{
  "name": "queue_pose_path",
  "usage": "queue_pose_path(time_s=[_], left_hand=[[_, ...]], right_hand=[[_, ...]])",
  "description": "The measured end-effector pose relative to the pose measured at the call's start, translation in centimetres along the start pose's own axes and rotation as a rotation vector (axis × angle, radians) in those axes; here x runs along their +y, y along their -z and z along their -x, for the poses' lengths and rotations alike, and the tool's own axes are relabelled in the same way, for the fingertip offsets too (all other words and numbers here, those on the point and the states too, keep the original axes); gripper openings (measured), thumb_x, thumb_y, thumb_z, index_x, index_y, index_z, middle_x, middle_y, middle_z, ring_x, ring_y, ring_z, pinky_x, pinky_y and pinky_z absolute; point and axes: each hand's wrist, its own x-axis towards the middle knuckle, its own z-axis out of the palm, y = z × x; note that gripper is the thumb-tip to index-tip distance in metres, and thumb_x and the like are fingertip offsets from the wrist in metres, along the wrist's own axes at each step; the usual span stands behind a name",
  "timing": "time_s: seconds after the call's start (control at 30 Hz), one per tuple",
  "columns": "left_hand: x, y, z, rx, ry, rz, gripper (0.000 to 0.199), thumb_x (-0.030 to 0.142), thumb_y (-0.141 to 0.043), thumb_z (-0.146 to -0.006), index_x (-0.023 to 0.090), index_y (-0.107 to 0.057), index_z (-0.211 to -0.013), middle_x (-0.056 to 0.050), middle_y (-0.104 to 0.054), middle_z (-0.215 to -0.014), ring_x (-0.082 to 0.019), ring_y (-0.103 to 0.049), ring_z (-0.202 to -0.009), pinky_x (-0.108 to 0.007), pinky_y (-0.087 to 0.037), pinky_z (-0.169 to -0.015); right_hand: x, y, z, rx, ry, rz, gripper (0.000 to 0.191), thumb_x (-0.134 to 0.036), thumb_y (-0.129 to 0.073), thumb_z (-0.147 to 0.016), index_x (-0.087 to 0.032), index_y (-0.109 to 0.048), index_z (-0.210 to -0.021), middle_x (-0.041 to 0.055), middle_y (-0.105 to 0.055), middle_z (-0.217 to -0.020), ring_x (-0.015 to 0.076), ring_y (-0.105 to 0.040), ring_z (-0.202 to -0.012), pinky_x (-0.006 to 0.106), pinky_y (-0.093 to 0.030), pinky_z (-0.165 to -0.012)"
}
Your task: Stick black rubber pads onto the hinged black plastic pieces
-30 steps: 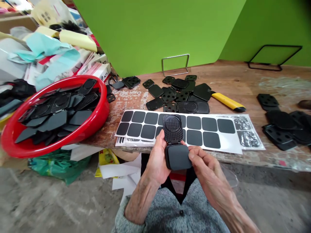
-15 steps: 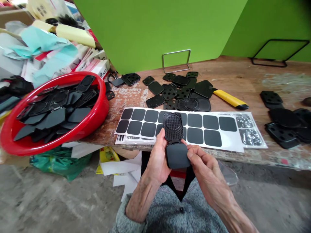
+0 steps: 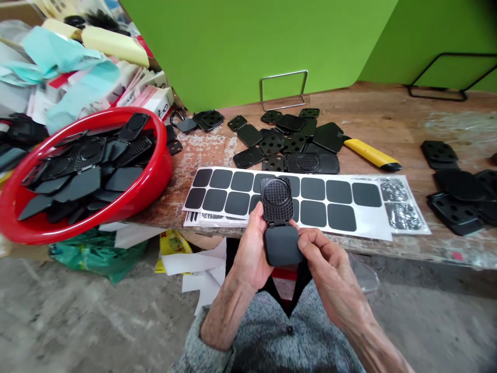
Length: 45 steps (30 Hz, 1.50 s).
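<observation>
A person in a flecked grey garment holds a black plastic hinged piece (image 3: pixel 277 201) unfolded above the near edge of a worn wooden bench (image 3: pixel 392 124), its gridded, ringed half toward the bench. A dark grey, rounded-square flat pad (image 3: pixel 283 247) lies over the nearer half, its edges roughly in line; whether it is fully pressed down cannot be told. On a white backing sheet of matching pads (image 3: pixel 371 227), one place at the near right corner is bare, while the other visible places are filled. Similar black pieces (image 3: pixel 87 187) fill a red plastic basin (image 3: pixel 162 178), some showing smooth grey faces, and others (image 3: pixel 274 141) lie loose beyond the sheet, beside a yellow-handled tool (image 3: pixel 370 154). The left hand (image 3: pixel 250 254) grips the piece along its left edge, thumb alongside the hinge. The right hand (image 3: pixel 324 259) has its thumb and forefinger closed at the pad's right edge, the other fingers curled beneath.
</observation>
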Motion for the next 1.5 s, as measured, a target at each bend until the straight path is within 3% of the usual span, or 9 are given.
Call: queue_pose_path(time_s=[0.4, 0.63, 0.93, 1.17, 1.23, 1.3, 1.4, 1.5], left_hand=[[0.3, -0.3, 0.0, 0.035, -0.02, -0.021, 0.049, 0.051, -0.036, -0.093, 0.012, -0.063, -0.106, -0.009, -0.068, -0.082, -0.018, -0.066, -0.073, -0.028, -0.055, -0.068], [0.1, -0.3, -0.1, 0.057, -0.035, -0.034, 0.049, 0.051, -0.035, -0.093, 0.012, -0.064, -0.099, -0.009, -0.068, -0.079, -0.018, -0.066, -0.072, -0.028, -0.055, -0.069], [-0.1, 0.2, -0.2, 0.043, -0.082, -0.02, 0.049, 0.05, -0.035, -0.093, 0.012, -0.065, -0.091, -0.009, -0.068, -0.079, -0.019, -0.066, -0.074, -0.029, -0.055, -0.071], [-0.3, -0.2, -0.2, 0.046, -0.117, 0.023, 0.049, 0.049, -0.034, -0.094, 0.012, -0.066, -0.089, -0.007, -0.067, -0.076, -0.018, -0.066, -0.073, -0.028, -0.055, -0.072], [-0.4, -0.3, -0.2, 0.047, -0.121, 0.048, 0.051, 0.05, -0.033, -0.095, 0.011, -0.066, -0.088, -0.008, -0.067, -0.075, -0.018, -0.066, -0.073, -0.029, -0.055, -0.072], [-0.5, -0.3, -0.1, 0.047, -0.125, 0.064, 0.051, 0.05, -0.033, -0.095, 0.011, -0.065, -0.087, -0.008, -0.067, -0.074, -0.018, -0.066, -0.073, -0.029, -0.055, -0.071], [0.2, -0.4, 0.6, 0.069, -0.135, 0.058, 0.051, 0.052, -0.034, -0.093, 0.011, -0.065, -0.091, -0.009, -0.068, -0.075, -0.019, -0.067, -0.071, -0.028, -0.055, -0.066], [3.0, -0.2, 2.0, 0.11, -0.216, -0.049, 0.041, 0.048, -0.044, -0.09, 0.012, -0.062, -0.098, -0.009, -0.069, -0.075, -0.019, -0.067, -0.065, -0.027, -0.053, -0.057]], right_hand=[[0.4, 0.1, -0.3, 0.008, 0.096, 0.114, 0.02, -0.034, -0.058, -0.089, -0.021, -0.055, -0.074, 0.0017, -0.059, -0.099, 0.02, -0.052, -0.107, 0.029, -0.035, -0.09], [0.5, 0.2, -0.7, 0.021, 0.114, 0.181, 0.021, -0.036, -0.058, -0.089, -0.021, -0.055, -0.075, 0.0026, -0.061, -0.101, 0.0217, -0.052, -0.109, 0.031, -0.036, -0.091], [0.2, 0.2, -0.7, 0.015, 0.177, 0.289, 0.02, -0.035, -0.055, -0.09, -0.02, -0.055, -0.077, 0.0032, -0.059, -0.095, 0.0207, -0.056, -0.099, 0.03, -0.04, -0.084], [0.5, -0.2, -0.7, 0.117, 0.409, 0.549, 0.013, -0.026, -0.053, -0.09, -0.02, -0.052, -0.078, 0.0046, -0.054, -0.095, 0.0194, -0.055, -0.093, 0.033, -0.043, -0.08], [0.9, -0.5, -0.9, 0.168, 0.435, 0.622, 0.006, -0.025, -0.053, -0.09, -0.021, -0.051, -0.086, 0.0049, -0.054, -0.094, 0.0189, -0.056, -0.091, 0.034, -0.044, -0.079], [1.1, -0.8, -1.1, 0.185, 0.409, 0.545, 0.017, -0.026, -0.056, -0.089, -0.023, -0.045, -0.102, 0.0036, -0.056, -0.093, 0.0173, -0.058, -0.085, 0.033, -0.048, -0.077], [0.9, -0.2, -1.3, 0.127, 0.364, 0.478, 0.032, -0.034, -0.058, -0.089, -0.024, -0.039, -0.112, 0.0017, -0.06, -0.088, 0.0166, -0.062, -0.079, 0.031, -0.052, -0.074], [0.4, 2.4, -1.2, 0.11, 0.425, 0.753, 0.025, -0.045, -0.056, -0.088, -0.024, -0.054, -0.101, 0.004, -0.064, -0.09, 0.0191, -0.064, -0.079, 0.031, -0.053, -0.069]])
